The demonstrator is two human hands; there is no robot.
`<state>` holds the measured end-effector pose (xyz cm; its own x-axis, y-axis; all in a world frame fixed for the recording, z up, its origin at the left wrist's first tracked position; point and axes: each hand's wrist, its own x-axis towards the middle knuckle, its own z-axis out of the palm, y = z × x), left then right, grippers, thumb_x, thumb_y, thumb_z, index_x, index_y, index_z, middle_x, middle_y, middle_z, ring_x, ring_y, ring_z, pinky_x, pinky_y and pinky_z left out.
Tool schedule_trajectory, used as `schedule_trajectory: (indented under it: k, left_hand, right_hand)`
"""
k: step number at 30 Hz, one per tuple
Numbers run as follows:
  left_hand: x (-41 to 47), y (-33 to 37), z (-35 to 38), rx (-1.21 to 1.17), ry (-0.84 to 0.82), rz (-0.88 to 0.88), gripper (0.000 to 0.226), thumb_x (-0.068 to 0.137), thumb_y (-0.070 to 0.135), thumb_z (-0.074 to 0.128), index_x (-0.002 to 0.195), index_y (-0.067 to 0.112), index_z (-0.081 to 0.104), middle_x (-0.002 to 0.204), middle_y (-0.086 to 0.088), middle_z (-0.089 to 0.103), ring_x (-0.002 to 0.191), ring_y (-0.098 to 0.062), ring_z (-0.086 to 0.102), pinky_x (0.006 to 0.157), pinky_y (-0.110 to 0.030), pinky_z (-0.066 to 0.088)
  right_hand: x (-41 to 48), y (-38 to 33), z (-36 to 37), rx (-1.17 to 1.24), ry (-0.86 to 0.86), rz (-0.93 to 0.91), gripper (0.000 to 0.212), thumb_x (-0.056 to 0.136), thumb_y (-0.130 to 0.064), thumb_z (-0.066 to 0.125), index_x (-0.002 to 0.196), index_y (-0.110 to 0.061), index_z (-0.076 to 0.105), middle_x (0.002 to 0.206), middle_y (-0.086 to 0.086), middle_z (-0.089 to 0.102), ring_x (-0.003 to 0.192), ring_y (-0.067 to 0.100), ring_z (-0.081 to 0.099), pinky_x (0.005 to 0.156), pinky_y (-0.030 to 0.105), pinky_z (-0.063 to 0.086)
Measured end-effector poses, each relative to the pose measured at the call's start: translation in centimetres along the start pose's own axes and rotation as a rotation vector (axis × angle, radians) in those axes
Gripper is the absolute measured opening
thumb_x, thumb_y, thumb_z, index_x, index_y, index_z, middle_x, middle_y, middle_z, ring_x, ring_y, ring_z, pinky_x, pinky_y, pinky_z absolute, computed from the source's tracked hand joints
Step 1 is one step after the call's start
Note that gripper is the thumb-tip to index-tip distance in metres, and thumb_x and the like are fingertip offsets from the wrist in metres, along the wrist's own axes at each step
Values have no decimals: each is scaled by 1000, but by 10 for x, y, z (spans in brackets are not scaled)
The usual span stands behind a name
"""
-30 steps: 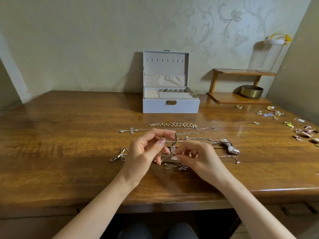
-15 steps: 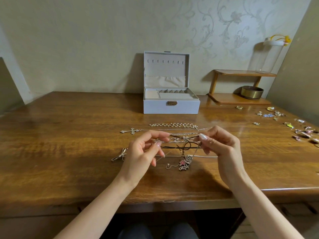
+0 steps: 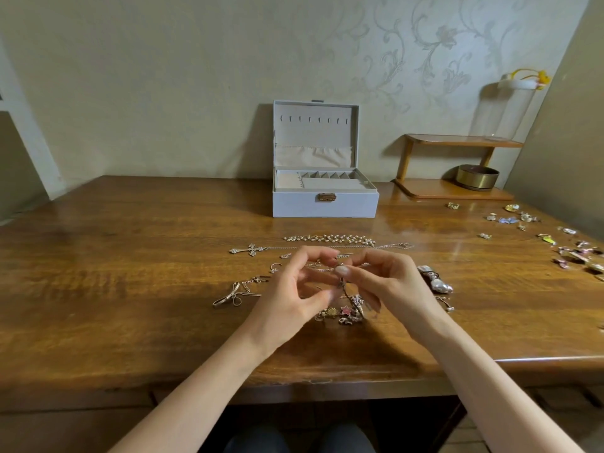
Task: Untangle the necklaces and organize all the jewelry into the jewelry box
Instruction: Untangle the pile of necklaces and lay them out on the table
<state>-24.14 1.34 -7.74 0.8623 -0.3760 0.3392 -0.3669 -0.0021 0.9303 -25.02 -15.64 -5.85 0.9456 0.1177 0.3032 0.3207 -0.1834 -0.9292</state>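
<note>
Two hands work above the near edge of a wooden desk [image 3: 130, 276]: the left hand [image 3: 294, 291] and the right hand [image 3: 397, 286] meet fingertip to fingertip, each pinching part of a tangled clump of necklaces [image 3: 342, 282] held just above the wood. Its cluster of charms [image 3: 348, 313], one a pink star, hangs down to the desk between the wrists. To the left lies a bow pendant [image 3: 228, 297] on its chain; a pearly bow piece [image 3: 436, 281] sits just right of the right hand. Beyond the fingers, a cross necklace [image 3: 251, 249] and a beaded chain [image 3: 330, 238] are laid out straight. Farther back stands the white jewelry box [image 3: 325, 201], lid upright and tray compartments showing. Small loose jewelry [image 3: 523, 219] is scattered at far right, near a wooden shelf [image 3: 457, 189] holding a brass bowl [image 3: 477, 178].
</note>
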Motion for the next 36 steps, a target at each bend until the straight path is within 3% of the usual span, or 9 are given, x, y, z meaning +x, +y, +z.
schedule_trajectory:
  k: [4,9,12,15,25,28,30,32,36]
  left_hand:
    - [3,3,7,203,41,32,35,80,9,71,108,21,54,87,9,62,72,2,57,64,-12,47]
    - [5,2,8,234,68,58,31,78,12,73,100,26,56,81,13,60,69,5,53,64,-10,43]
    - [5,-1,5,198,83,52,29,77,17,74,102,20,60,89,12,65,84,6,59,76,-8,43]
    - [4,-4,4,115,120,55,28,78,10,73,100,21,59,91,9,66,89,-2,62,81,-20,51]
    - [4,-4,1,57,131,123,44,82,-3,66,111,28,53,108,15,60,74,-12,59,74,-38,56]
    - [2,-4,-3,62,112,126,51,81,-2,66,118,30,51,113,2,59,70,-15,53,74,-49,54]
    - [1,-4,-6,51,85,119,56,81,-2,67,122,31,50,114,-6,57,66,-13,52,71,-42,56]
    - [0,-2,-8,42,31,124,56,80,-3,67,123,28,48,118,10,57,65,-9,53,68,-33,54]
    - [-3,1,-9,19,4,120,51,79,4,66,122,25,48,124,16,53,69,-13,51,75,-52,50]
  right_hand:
    - [4,-4,-1,87,-49,-32,21,78,-24,71,76,-4,63,61,9,64,50,15,52,50,23,43]
    - [8,-4,-11,202,-83,-70,14,80,-17,61,73,-9,52,80,14,71,53,16,51,51,22,41]
    - [8,-5,-12,86,-149,-28,16,80,-19,59,73,-6,53,71,10,67,50,15,48,51,23,39]
    - [8,-6,-14,52,-127,-2,23,83,-25,69,73,-8,56,59,10,59,45,16,45,47,23,37]
    - [7,3,-11,-43,-137,114,6,84,-12,68,86,-7,67,59,4,55,46,8,38,43,15,28]
    - [8,3,-9,-109,-109,56,7,78,-20,73,80,-14,71,61,8,50,51,8,37,48,14,29]
    - [8,5,-9,-131,-83,9,16,73,-32,74,78,-17,73,63,19,48,57,13,38,54,16,33]
    - [8,6,-9,-112,-37,-13,22,70,-35,72,79,-14,72,58,16,48,56,13,39,54,18,34]
    - [7,2,-8,18,-7,-24,23,72,-28,69,78,-6,65,54,2,54,50,13,41,48,18,33]
